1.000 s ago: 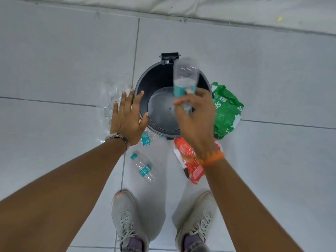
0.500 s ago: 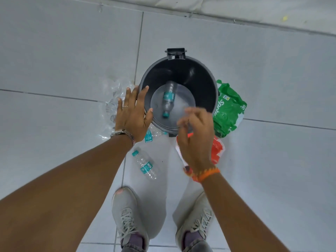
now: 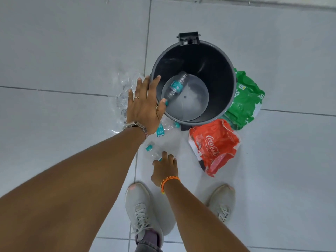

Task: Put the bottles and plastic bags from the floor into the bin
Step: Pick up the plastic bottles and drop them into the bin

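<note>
so the first bottle (image 3: 176, 85) is lying in the bottom of the bin (image 3: 225, 99) now, a second ago it was still up in the right hand (image 3: 164, 169) over the opening, so that's one item done and the hand is freed up. That right hand is now reaching down to the second bottle (image 3: 154, 153) on the floor, fingers (image 3: 165, 155) curling over its body but I can't really tell if they're closing on it yet or just touching, the teal cap is poking out just beyond the fingertips toward the left. The left hand (image 3: 143, 106) is hovering flat with fingers spread wide, holding nothing, its fingertips sitting right at the bin's near-left rim. Just under that palm there's a third bottle (image 3: 166, 126) on the floor against the bin, and past the left fingers a clear plastic bag (image 3: 122, 99). The red bag (image 3: 213, 148) is lying off to the right of the right-hand fingers, green bag (image 3: 244, 99) beyond it beside the bin. So I'm guessing two bottles and three bags are still waiting
</note>
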The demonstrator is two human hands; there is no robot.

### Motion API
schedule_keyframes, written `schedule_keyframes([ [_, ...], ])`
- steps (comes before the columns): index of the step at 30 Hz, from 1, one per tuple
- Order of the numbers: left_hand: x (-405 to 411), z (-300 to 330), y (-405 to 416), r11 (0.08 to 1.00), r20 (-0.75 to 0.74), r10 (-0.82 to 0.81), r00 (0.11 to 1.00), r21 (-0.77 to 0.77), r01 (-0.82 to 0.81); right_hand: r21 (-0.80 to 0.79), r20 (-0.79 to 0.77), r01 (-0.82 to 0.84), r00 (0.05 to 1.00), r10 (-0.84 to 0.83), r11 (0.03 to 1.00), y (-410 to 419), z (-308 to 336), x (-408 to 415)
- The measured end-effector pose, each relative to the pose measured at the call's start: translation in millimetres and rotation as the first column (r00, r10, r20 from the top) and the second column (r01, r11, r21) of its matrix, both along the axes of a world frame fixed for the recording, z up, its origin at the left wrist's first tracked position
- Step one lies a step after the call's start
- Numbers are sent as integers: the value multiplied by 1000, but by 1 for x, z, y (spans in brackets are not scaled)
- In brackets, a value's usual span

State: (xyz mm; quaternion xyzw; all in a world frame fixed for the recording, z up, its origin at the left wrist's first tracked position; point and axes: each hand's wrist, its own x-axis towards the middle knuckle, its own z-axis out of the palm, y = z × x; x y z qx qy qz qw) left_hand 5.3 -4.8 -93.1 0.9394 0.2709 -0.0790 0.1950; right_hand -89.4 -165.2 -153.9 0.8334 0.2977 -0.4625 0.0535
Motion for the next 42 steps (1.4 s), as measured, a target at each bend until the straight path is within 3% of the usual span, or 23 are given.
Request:
schedule_keyframes([
  [3, -1, 1, 0, 1000, 6, 10, 1000, -3, -10, 162, 7, 220, 975, -224, 962, -14, 18, 2],
  [6, 0, 6, 0, 1000, 11, 2, 1000, -12, -2, 384, -26, 429, 890, -455, 818, -37, 67, 10],
  [11, 0, 9, 2, 1000, -36, -16, 999, -5, 16, 745, 20, 456, 713, -701, 486, -65, 170, 46],
  [14, -1, 9, 1, 1000, -44, -12, 999, -2, 12, 825, 39, 409, 646, -762, 390, -52, 201, 100],
  [20, 1, 14, -1, 1000, -10, 0, 1000, -17, 0, 676, 32, 472, 748, -663, 565, -11, 177, 184],
  [24, -1, 15, 4, 999, -6, -35, 999, -21, 34, 821, 112, 290, 762, -637, 491, -22, 153, 151],
  [26, -1, 12, 6, 999, -7, -51, 999, -5, 51, 822, 167, 126, 879, -446, 555, -27, 138, 115],
  [29, 0, 9, 8, 999, -2, -49, 999, 17, 49, 612, 99, -70, 995, 11, 787, -14, 94, 81],
  [31, 1, 9, 6, 999, 23, -36, 999, 10, 36, 407, 114, -197, 980, 165, 892, 4, 57, 79],
  [34, -1, 7, 2, 999, 80, 18, 997, -41, -15, 215, 264, -389, 906, 331, 896, 23, 13, 88],
  [37, 0, 4, -1, 997, 100, 48, 994, -63, -41, 49, 348, -420, 858, 379, 906, 30, -9, 98],
  [40, 0, 4, -1, 997, 90, 48, 995, -57, -43, 7, 326, -373, 878, 351, 928, 24, -12, 101],
  [42, 0, 4, 0, 998, 76, 38, 996, -49, -35, 87, 293, -352, 903, 314, 932, 11, -4, 98],
])
